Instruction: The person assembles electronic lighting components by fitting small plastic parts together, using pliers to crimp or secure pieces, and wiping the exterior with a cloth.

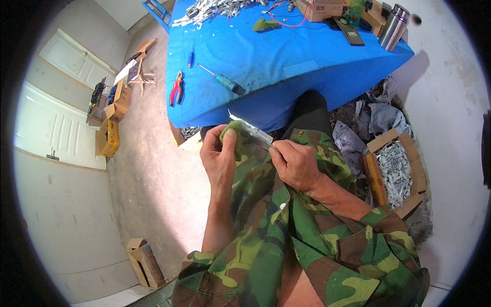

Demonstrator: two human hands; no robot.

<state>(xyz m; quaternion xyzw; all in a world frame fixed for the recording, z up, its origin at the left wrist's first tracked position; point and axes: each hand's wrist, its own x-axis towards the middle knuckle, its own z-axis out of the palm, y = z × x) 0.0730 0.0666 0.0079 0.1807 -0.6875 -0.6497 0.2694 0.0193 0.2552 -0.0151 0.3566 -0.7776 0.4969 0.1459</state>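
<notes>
My left hand [218, 157] pinches a green scouring pad [236, 134] between thumb and fingers, beside a slim silver-white metal strip [251, 128]. The near end of that strip is gripped by my right hand [297, 165], closed in a fist with the thumb on top. Both hands are above my lap, in front of the table edge. The strip slants up and away to the left; whether the pad touches it I cannot make out. A thin pointed piece shows at its far end.
On the blue-covered table [245, 51] lie red-handled pliers [176, 89], a teal screwdriver [226, 82], a smaller blue screwdriver [191, 58], another green pad [265, 24], a silver parts pile [217, 10], a phone [350, 33] and a steel thermos [394, 28]. At right stands a parts-filled carton [417, 169].
</notes>
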